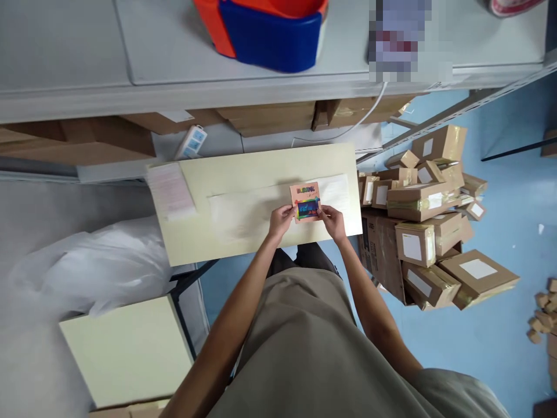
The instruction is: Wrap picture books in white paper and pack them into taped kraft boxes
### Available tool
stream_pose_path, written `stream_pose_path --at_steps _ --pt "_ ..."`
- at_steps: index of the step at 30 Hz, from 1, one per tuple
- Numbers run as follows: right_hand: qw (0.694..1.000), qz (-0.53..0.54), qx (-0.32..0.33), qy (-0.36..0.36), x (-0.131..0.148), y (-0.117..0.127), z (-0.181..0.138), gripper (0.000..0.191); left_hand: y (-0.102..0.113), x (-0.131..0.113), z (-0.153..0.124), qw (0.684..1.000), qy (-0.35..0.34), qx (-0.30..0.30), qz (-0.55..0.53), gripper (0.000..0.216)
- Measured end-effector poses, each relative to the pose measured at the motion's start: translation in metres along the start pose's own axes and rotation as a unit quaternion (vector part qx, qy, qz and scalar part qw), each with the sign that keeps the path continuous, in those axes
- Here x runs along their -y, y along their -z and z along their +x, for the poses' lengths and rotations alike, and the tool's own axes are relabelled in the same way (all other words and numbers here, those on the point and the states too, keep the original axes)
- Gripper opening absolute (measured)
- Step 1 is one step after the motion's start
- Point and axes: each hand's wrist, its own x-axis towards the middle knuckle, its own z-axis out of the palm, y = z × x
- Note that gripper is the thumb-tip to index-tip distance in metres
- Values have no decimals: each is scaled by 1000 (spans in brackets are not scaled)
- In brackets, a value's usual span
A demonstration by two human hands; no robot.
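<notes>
Between my two hands is a small orange-pink printed packet point(306, 194), with a dark, rainbow-edged picture on its lower half. My left hand point(281, 222) pinches its left edge between thumb and fingers. On the opposite edge, my right hand point(333, 222) grips it the same way. The packet is held over the pale yellow table point(191, 244), above white sheets point(243, 215) lying on the tabletop. A stack of pinkish printed papers point(171, 191) lies at the table's left end.
A grey shelf point(165, 52) with an orange and blue bin point(270, 35) spans the far side; a white cable point(365, 119) hangs from it. Taped cardboard boxes point(418, 200) pile up at the right on the blue floor. White plastic wrapping point(108, 264) lies at left.
</notes>
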Motion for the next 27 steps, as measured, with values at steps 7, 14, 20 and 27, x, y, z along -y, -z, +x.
stream_pose_path --at_steps 7,14,20,27 --pt "987 -159 -17 -24 -28 49 25 43 -60 15 23 991 12 -16 136 18" --pt "952 -306 -14 -1 -38 59 26 30 -71 17 32 977 18 -48 205 12" --pt "922 -354 -154 -23 -46 86 7 40 -67 17 31 980 25 -50 190 8" --pt "938 -308 -123 -98 -56 91 13 25 -59 14 27 985 16 -75 157 15"
